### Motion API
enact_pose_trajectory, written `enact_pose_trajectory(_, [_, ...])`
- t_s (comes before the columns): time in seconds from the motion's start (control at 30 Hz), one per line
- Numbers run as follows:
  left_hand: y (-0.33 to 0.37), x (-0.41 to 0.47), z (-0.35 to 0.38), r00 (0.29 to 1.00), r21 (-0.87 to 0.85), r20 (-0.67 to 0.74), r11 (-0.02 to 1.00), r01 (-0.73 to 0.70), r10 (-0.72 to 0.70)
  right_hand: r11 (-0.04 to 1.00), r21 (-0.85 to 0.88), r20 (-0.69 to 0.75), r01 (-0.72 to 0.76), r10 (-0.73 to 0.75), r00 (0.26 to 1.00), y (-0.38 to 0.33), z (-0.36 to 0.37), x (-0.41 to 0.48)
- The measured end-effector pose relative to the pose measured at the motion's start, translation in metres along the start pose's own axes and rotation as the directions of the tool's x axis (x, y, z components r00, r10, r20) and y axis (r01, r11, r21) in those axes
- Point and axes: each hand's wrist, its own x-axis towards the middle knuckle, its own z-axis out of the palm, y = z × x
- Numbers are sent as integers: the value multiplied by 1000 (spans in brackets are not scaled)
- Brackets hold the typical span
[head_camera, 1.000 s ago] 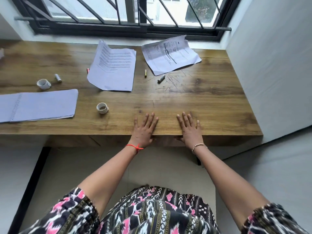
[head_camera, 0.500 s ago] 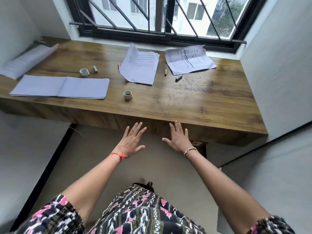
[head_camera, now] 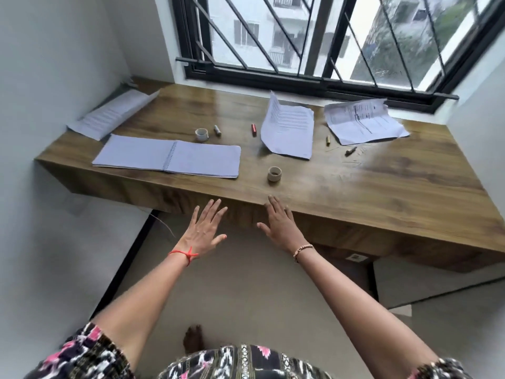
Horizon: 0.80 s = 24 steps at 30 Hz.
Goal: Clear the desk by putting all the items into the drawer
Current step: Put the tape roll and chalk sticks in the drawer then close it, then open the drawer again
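My left hand [head_camera: 203, 231] and my right hand [head_camera: 281, 227] are spread flat and empty in front of the wooden desk's front panel [head_camera: 341, 231], fingertips at its edge. On the desk [head_camera: 396, 181] lie an open spiral notebook [head_camera: 168, 157], a folded printed sheet [head_camera: 288, 129], a crumpled printed sheet [head_camera: 362, 120] and a paper stack [head_camera: 114, 113] at the far left. Two tape rolls [head_camera: 274, 173] [head_camera: 201, 134] stand on it. Small items lie between: a grey cylinder [head_camera: 217, 130], a red one [head_camera: 254, 129], a yellow one [head_camera: 327, 140], a dark one [head_camera: 351, 151].
White walls [head_camera: 54, 77] close in the desk on the left and right. A barred window [head_camera: 314, 36] runs behind it. Below the desk is pale floor [head_camera: 246, 291], with my patterned clothing at the bottom edge.
My hands lifted off the desk top and dropped in front of its front panel. The view pulled back and swung left, so the desk's left end and paper stack now show.
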Motion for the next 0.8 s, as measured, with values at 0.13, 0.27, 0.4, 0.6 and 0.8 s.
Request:
enact_pose_trajectory(0.13, [-88,-2,-7,1000,19,-2,1000,9,-9,1000,-11,-34,-26,25,999,-56,26,42])
enact_pose_trajectory(0.27, [-155,-6,-14,998,23,62,1000,-3,2,999,0,-92,-44,44,995,-102,47,68])
enact_pose_trajectory(0.4, [-198,5,-15,998,-28,50,999,30,-28,1000,-3,-87,8,-8,996,-132,68,92])
enact_pose_trajectory(0.6, [-231,4,8,996,-108,-86,994,3,-12,980,144,-187,140,-112,976,-162,103,110])
enact_pose_trajectory(0.8, [-258,16,36,917,-469,-79,826,312,-391,664,656,241,-358,266,933,-183,138,149])
